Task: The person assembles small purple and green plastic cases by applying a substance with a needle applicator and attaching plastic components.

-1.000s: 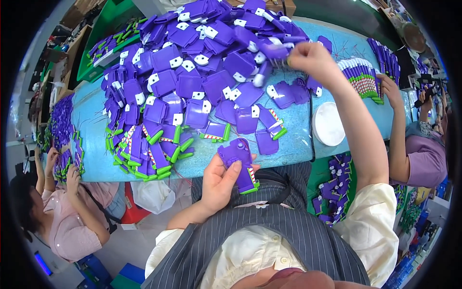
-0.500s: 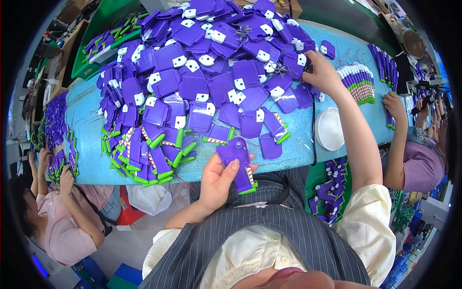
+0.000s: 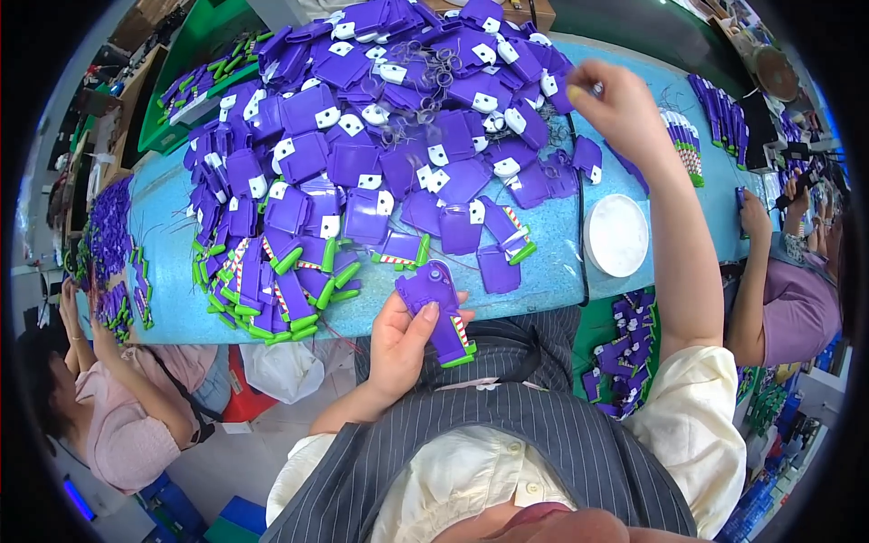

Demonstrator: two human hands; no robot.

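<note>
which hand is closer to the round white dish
Right. The right hand is beyond the dish; the left hand is farther off, to its left and nearer the body.

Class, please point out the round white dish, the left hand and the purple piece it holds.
Round white dish (image 3: 617,236): head view, its bare middle.
Left hand (image 3: 398,345): head view, middle of the hand.
Purple piece (image 3: 444,319): head view, middle of its body.
</note>
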